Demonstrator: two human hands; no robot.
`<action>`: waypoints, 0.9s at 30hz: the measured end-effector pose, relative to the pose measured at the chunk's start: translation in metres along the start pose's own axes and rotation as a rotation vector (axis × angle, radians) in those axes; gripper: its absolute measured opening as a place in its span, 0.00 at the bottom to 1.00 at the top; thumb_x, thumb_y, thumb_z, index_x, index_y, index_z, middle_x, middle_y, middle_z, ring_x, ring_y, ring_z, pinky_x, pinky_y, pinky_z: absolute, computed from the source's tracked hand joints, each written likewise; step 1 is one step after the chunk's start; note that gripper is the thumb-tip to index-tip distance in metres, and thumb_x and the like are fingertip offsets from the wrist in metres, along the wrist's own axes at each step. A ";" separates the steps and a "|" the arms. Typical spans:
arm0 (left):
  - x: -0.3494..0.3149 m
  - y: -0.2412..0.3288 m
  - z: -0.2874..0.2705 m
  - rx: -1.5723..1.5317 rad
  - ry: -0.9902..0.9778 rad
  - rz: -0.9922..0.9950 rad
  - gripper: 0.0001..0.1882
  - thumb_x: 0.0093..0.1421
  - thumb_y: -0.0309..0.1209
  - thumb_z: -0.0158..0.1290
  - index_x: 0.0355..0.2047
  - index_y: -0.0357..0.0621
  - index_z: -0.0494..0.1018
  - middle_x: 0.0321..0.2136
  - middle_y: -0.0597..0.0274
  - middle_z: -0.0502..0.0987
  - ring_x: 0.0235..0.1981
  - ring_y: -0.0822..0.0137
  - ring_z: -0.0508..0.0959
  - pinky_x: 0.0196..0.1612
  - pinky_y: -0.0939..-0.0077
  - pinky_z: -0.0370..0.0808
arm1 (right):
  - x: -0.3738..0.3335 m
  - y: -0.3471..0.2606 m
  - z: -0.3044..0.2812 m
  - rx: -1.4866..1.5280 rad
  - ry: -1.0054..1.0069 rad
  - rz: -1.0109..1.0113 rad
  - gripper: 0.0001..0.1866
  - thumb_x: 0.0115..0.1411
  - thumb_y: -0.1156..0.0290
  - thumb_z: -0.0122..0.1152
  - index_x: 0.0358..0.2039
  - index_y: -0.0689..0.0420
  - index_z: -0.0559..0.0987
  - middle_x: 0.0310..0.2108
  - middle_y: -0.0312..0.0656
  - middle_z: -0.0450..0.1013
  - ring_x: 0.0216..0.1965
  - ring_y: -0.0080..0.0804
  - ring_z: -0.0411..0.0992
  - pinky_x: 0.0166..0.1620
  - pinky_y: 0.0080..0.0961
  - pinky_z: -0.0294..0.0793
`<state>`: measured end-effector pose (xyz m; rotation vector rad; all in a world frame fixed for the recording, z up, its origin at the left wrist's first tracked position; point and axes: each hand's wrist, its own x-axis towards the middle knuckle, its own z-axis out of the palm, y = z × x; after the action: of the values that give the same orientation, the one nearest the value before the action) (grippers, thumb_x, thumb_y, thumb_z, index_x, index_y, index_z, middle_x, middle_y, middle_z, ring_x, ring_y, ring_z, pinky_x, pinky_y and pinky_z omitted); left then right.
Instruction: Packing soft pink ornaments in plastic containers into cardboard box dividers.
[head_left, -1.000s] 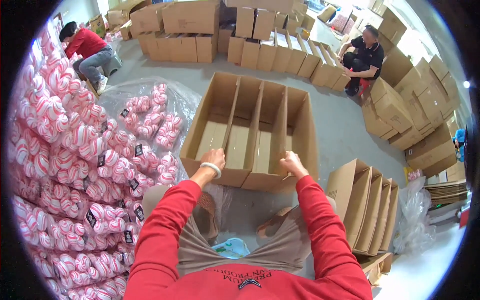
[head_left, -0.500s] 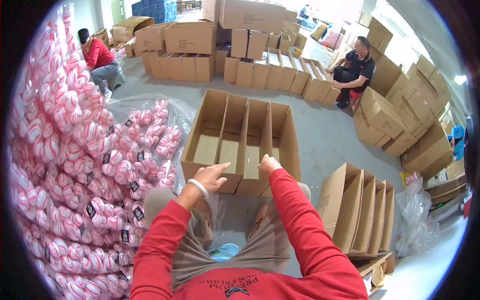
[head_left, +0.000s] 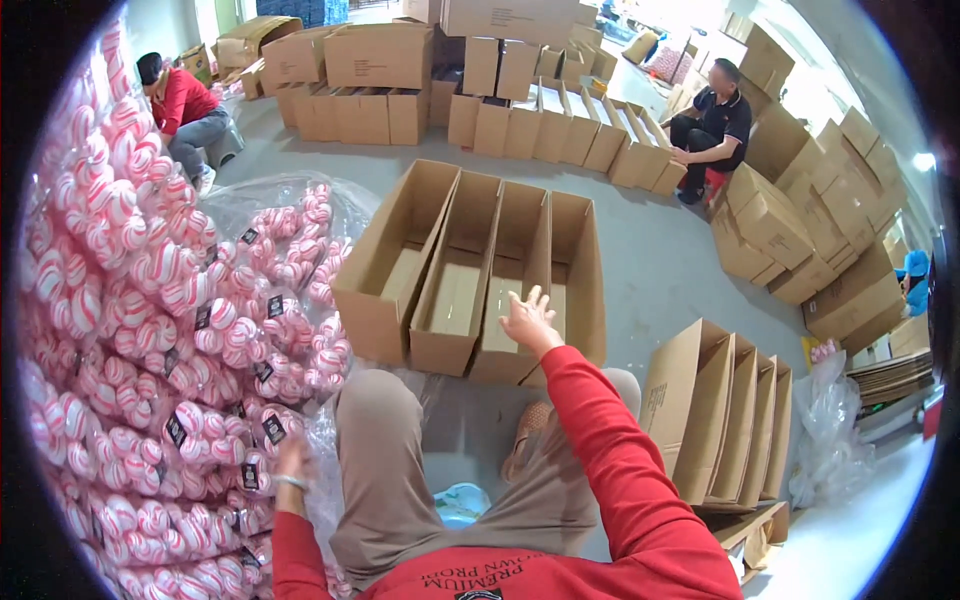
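By bagged striped balls point(head_left: 205, 425), L hand point(head_left: 294, 462) is looking blurry, grip unclear; R hand point(head_left: 530, 320), fingers spread, is part-hiding open cartons point(head_left: 440, 352).

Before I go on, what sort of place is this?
Likely a packing area or stockroom: bagged pink-and-white striped balls heaped at the left, four narrow open cartons in front of the person, and cardboard boxes stacked at the right.
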<state>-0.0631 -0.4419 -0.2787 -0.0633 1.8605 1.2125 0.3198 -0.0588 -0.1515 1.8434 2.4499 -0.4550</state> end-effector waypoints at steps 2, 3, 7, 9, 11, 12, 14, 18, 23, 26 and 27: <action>0.006 -0.066 -0.010 0.103 -0.019 -0.079 0.20 0.56 0.38 0.52 0.49 0.51 0.68 0.35 0.59 0.74 0.28 0.60 0.74 0.22 0.62 0.72 | -0.021 -0.027 -0.014 0.041 0.032 -0.231 0.33 0.60 0.54 0.52 0.63 0.51 0.58 0.63 0.68 0.45 0.64 0.65 0.47 0.60 0.56 0.55; 0.007 -0.087 0.001 0.177 -0.056 -0.079 0.22 0.54 0.39 0.53 0.49 0.49 0.68 0.36 0.57 0.73 0.29 0.61 0.75 0.22 0.62 0.72 | -0.027 -0.027 -0.013 0.089 0.017 -0.314 0.34 0.59 0.54 0.53 0.63 0.51 0.57 0.62 0.69 0.47 0.63 0.64 0.49 0.61 0.53 0.55; 0.004 -0.119 0.063 0.463 0.013 0.028 0.30 0.49 0.42 0.57 0.50 0.40 0.67 0.37 0.52 0.74 0.31 0.56 0.77 0.28 0.56 0.75 | -0.075 -0.045 -0.008 0.194 -0.150 -0.507 0.40 0.57 0.51 0.55 0.65 0.52 0.52 0.60 0.70 0.51 0.59 0.64 0.58 0.59 0.48 0.61; 0.064 -0.181 0.043 0.675 0.045 0.116 0.34 0.47 0.43 0.59 0.50 0.32 0.68 0.43 0.44 0.74 0.36 0.48 0.77 0.40 0.57 0.74 | -0.100 -0.064 -0.015 0.149 -0.319 -0.549 0.44 0.56 0.49 0.56 0.65 0.55 0.49 0.62 0.65 0.51 0.59 0.62 0.58 0.59 0.46 0.62; 0.073 -0.172 0.073 0.923 -0.116 0.108 0.34 0.47 0.46 0.59 0.46 0.30 0.71 0.45 0.36 0.73 0.43 0.41 0.75 0.49 0.58 0.70 | -0.107 -0.054 0.012 0.058 -0.296 -0.666 0.45 0.55 0.51 0.59 0.65 0.56 0.48 0.60 0.61 0.56 0.55 0.60 0.63 0.56 0.46 0.66; 0.079 -0.176 0.076 0.926 -0.118 0.092 0.34 0.47 0.46 0.59 0.46 0.30 0.71 0.45 0.36 0.73 0.43 0.41 0.75 0.49 0.58 0.70 | -0.106 -0.054 0.016 0.061 -0.313 -0.665 0.45 0.55 0.51 0.59 0.65 0.56 0.48 0.60 0.61 0.56 0.55 0.60 0.63 0.56 0.46 0.66; 0.092 -0.202 0.067 0.939 -0.116 0.253 0.29 0.50 0.50 0.55 0.43 0.36 0.75 0.43 0.37 0.74 0.46 0.41 0.73 0.49 0.54 0.69 | -0.109 -0.063 0.019 -0.086 -0.360 -0.736 0.45 0.53 0.57 0.62 0.65 0.53 0.50 0.56 0.56 0.62 0.51 0.54 0.67 0.51 0.45 0.70; 0.056 -0.177 0.108 0.837 -0.156 0.302 0.36 0.46 0.48 0.57 0.48 0.32 0.70 0.51 0.36 0.70 0.54 0.42 0.67 0.56 0.57 0.65 | -0.082 -0.031 0.015 -0.084 -0.064 -0.702 0.24 0.56 0.65 0.52 0.55 0.48 0.66 0.40 0.44 0.74 0.42 0.41 0.75 0.37 0.39 0.76; -0.029 -0.131 0.081 0.816 -0.283 0.462 0.50 0.46 0.41 0.62 0.63 0.34 0.49 0.63 0.40 0.54 0.64 0.51 0.55 0.65 0.68 0.55 | -0.043 -0.007 0.013 0.104 0.036 -0.686 0.16 0.58 0.73 0.50 0.49 0.49 0.70 0.43 0.50 0.74 0.44 0.49 0.73 0.44 0.40 0.74; -0.089 -0.113 0.091 0.797 -0.268 0.447 0.46 0.47 0.36 0.62 0.63 0.39 0.52 0.60 0.42 0.60 0.61 0.49 0.62 0.63 0.65 0.59 | -0.033 0.012 -0.006 0.333 -0.133 -0.616 0.21 0.58 0.70 0.54 0.53 0.51 0.67 0.48 0.51 0.71 0.49 0.51 0.70 0.49 0.35 0.70; -0.099 -0.127 0.078 0.797 -0.210 0.405 0.46 0.47 0.36 0.62 0.63 0.39 0.52 0.60 0.42 0.60 0.61 0.49 0.62 0.63 0.65 0.59 | -0.040 0.002 -0.017 0.191 -0.136 -0.674 0.22 0.58 0.68 0.54 0.53 0.50 0.67 0.48 0.51 0.71 0.51 0.51 0.68 0.50 0.36 0.69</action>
<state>0.1069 -0.4878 -0.3102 0.8757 2.0876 0.6078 0.3361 -0.0911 -0.1276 0.9258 2.9551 -0.8274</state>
